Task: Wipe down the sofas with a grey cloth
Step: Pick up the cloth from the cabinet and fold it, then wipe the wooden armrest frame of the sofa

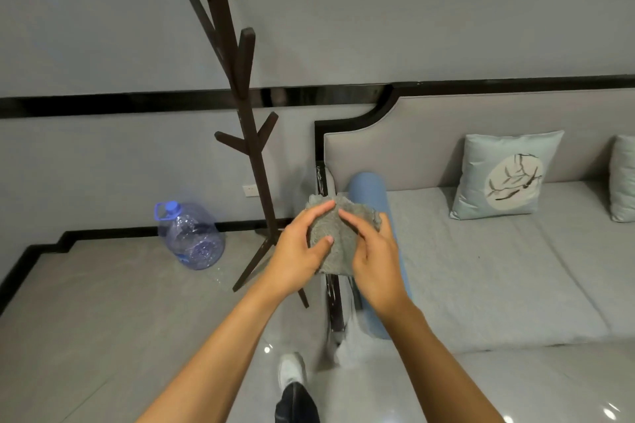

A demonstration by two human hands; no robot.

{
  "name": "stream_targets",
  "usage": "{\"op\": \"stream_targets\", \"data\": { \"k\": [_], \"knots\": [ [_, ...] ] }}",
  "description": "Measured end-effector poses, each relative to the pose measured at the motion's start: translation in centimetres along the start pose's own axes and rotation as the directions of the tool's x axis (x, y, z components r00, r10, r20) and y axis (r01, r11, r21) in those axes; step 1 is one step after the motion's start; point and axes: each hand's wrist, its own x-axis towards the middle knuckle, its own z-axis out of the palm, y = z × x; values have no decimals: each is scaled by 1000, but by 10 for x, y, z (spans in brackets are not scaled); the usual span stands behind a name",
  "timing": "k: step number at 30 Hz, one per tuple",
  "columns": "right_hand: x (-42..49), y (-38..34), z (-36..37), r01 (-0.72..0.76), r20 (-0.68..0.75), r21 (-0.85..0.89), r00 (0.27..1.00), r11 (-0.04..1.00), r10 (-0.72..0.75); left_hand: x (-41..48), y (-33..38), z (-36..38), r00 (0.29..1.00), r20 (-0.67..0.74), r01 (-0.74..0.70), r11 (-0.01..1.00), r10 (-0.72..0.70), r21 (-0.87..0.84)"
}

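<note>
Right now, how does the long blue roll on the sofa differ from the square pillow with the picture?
The blue bolster is a plain cylinder; the square pillow is flat with a round, branch-like print. The bolster lies flat at the end of the grey sofa, while the pillow leans upright against its backrest. The bolster is deeper blue, the pillow paler. Both rest on the seat.

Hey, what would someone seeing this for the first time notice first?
Dead centre, the left grip and right grip hold a crumpled grey cloth over the end of the sofa. A tall dark branch-shaped coat stand rises beside them, a blue-capped water jug on the floor nearby. A blue bolster and printed cushion rest on its seat.
</note>
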Motion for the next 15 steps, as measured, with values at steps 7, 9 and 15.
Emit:
{"op": "stream_targets", "data": {
  "k": [7,9,15],
  "knots": [
    [126,83,91,-157,51,-98,985,983,162,151,-117,-15,975,136,199,966,-177,-167],
    [157,110,111,-171,61,-83,982,982,176,184,-147,-18,959,157,268,934,-235,-236],
    [227,199,162,-222,83,-179,967,958,239,262,-227,-18,893,206,450,807,-400,-383]
  ]
}}
